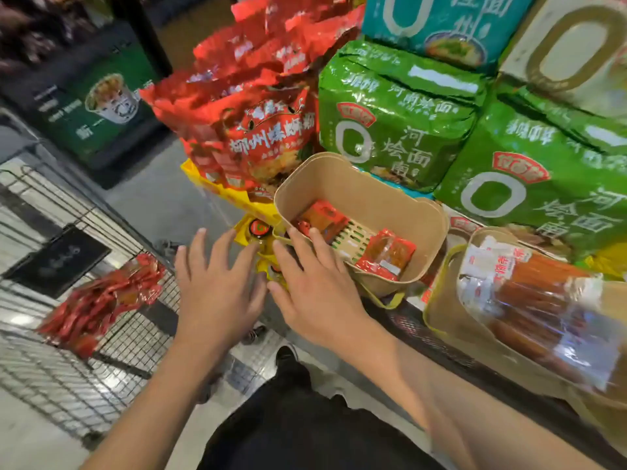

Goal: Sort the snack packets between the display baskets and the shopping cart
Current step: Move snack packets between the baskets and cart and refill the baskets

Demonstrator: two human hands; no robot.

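Both hands are spread flat with the fingers straight and apart, and they hold nothing. The left hand (217, 283) hangs over the gap between the wire shopping cart (68, 351) and the shelf, and the right hand (315, 286) reaches to the near corner of a tan display basket (424, 215) with smooth rounded walls and a slotted floor; whether its fingertips touch the rim I cannot tell. Inside this basket lie two small red snack packets (386, 254), glossy and crinkled. A heap of the same shiny red packets (101, 300) rests on the thin metal grid of the cart. To the right stands a second tan basket (441, 317) that holds a clear plastic bag of long orange-brown sausage sticks (543, 307). Behind are puffy green noodle multipacks (393, 113) and red noodle bags (268, 134).
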